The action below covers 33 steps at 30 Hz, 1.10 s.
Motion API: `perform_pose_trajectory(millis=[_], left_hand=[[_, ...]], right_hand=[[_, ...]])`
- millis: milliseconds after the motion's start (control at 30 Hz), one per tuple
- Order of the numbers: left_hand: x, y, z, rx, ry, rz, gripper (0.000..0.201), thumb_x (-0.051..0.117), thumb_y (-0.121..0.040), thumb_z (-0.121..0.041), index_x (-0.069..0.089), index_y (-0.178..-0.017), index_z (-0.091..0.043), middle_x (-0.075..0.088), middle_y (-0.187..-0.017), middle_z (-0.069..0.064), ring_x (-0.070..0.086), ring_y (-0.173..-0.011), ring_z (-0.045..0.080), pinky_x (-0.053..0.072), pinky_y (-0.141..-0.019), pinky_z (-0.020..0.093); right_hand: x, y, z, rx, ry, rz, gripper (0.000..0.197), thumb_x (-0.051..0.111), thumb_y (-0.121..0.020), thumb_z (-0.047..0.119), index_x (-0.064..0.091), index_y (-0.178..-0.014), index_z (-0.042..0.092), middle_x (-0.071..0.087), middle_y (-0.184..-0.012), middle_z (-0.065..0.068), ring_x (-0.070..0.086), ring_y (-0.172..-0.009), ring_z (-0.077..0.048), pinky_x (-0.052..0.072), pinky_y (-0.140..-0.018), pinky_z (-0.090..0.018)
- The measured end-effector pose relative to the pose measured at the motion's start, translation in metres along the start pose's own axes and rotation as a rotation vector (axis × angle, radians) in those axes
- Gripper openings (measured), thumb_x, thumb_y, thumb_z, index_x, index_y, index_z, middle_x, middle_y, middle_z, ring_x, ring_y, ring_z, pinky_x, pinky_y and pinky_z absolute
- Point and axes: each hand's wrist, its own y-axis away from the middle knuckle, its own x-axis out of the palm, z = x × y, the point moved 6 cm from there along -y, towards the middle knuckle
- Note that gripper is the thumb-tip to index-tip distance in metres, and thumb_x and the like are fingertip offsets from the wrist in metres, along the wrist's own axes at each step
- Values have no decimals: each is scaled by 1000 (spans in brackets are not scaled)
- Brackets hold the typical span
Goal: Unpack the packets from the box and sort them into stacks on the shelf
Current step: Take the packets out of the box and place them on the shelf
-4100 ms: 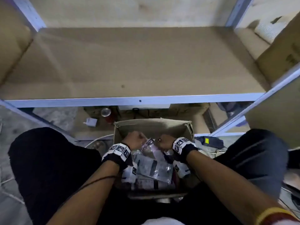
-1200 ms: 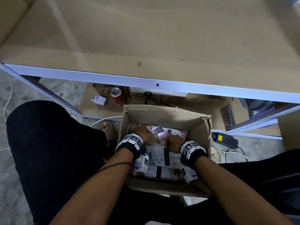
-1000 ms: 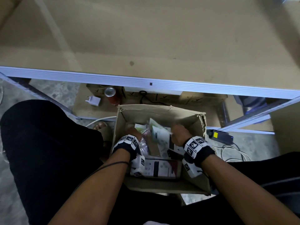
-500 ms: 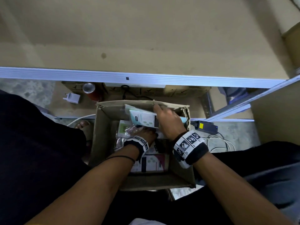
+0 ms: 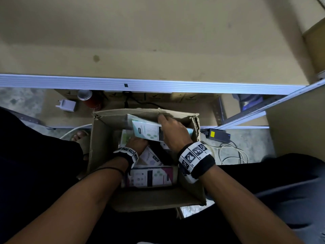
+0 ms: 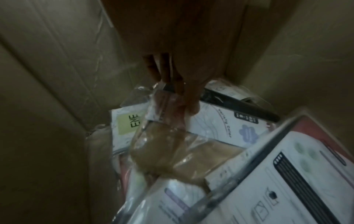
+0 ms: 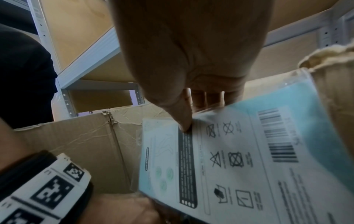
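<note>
An open cardboard box (image 5: pixel 103 147) stands on the floor between my legs, with several flat plastic-wrapped packets inside. My right hand (image 5: pixel 169 131) grips a light blue packet (image 5: pixel 146 133) near the box's far rim; in the right wrist view the thumb (image 7: pixel 184 121) presses its printed face (image 7: pixel 229 151) and the fingers lie behind it. My left hand (image 5: pixel 137 143) reaches deep into the box and pinches the top edge of a clear packet with tan contents (image 6: pixel 172 151). A pink and white packet (image 5: pixel 151 176) lies at the near side. The bare shelf board (image 5: pixel 158 41) is above.
The shelf's metal front rail (image 5: pixel 158 84) runs across above the box. Under it sit a red can (image 5: pixel 91 101) and a white plug (image 5: pixel 67 105). A black power adapter (image 5: pixel 216 135) and white cables (image 5: pixel 232 154) lie right of the box. A sandalled foot (image 5: pixel 79 136) is at its left.
Over the last second my right hand has drawn the light blue packet up from the pile to the box's far right rim. The left hand has stayed low in the box.
</note>
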Motion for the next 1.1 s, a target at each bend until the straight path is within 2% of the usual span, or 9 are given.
perform_pose_trajectory(millis=[67,267,367,433,533,667,833,967,1100], left_hand=[[4,-3,3,-8,82,57,40,49,-99,-4,53,-138,0,56,-141,20,53,-129,35,39,-106,39],[5,-13,2,59,94,5,55,46,-100,-6,33,-154,-7,39,-158,15,39,-144,30,28,-118,36],[8,-19,3,73,54,27,48,43,-106,-18,36,-153,-11,37,-160,10,36,-146,27,26,-120,33],[13,-19,9,62,-10,64,45,41,-107,-17,41,-151,-8,39,-158,12,36,-146,28,24,-121,36],[15,-6,21,-44,-107,208,40,49,-99,-7,51,-139,-8,54,-145,14,51,-134,31,39,-111,44],[13,10,32,-155,-80,318,60,66,-90,-9,40,-144,-7,56,-141,16,55,-131,34,42,-107,48],[3,24,28,-157,-25,327,49,73,-85,-15,57,-129,-2,64,-129,17,61,-122,34,48,-102,45],[-23,38,26,-140,38,207,25,74,-80,-17,74,-105,-13,71,-117,12,64,-115,31,50,-96,37],[-57,56,24,-129,114,64,5,69,-78,-17,72,-82,-18,74,-101,3,69,-99,27,51,-80,30]], right_hand=[[1,0,0,5,1,-1,41,53,-84,0,45,-123,12,61,-120,-11,60,-108,-38,48,-85,-44],[1,2,-4,56,22,-55,48,55,-83,0,45,-128,14,61,-119,-10,59,-110,-34,47,-90,-43],[0,4,-4,57,30,-50,50,58,-82,2,44,-128,13,61,-119,-11,59,-111,-34,47,-90,-44],[1,5,-3,57,40,-43,51,57,-83,1,43,-130,13,61,-120,-12,59,-111,-34,47,-90,-44],[3,5,-2,52,61,-38,55,56,-85,-1,40,-135,14,61,-122,-11,60,-112,-33,48,-92,-43],[6,1,0,40,78,-37,56,55,-85,-3,41,-137,12,60,-126,-12,60,-114,-34,48,-93,-43],[11,-7,5,24,105,-18,48,56,-85,-3,45,-130,8,59,-126,-16,60,-113,-38,50,-91,-43],[13,-12,9,24,103,-13,45,56,-85,-2,47,-128,6,59,-124,-18,61,-112,-38,51,-91,-44],[13,-13,20,27,143,-9,47,59,-86,0,48,-131,4,59,-125,-20,61,-113,-38,51,-91,-43]])
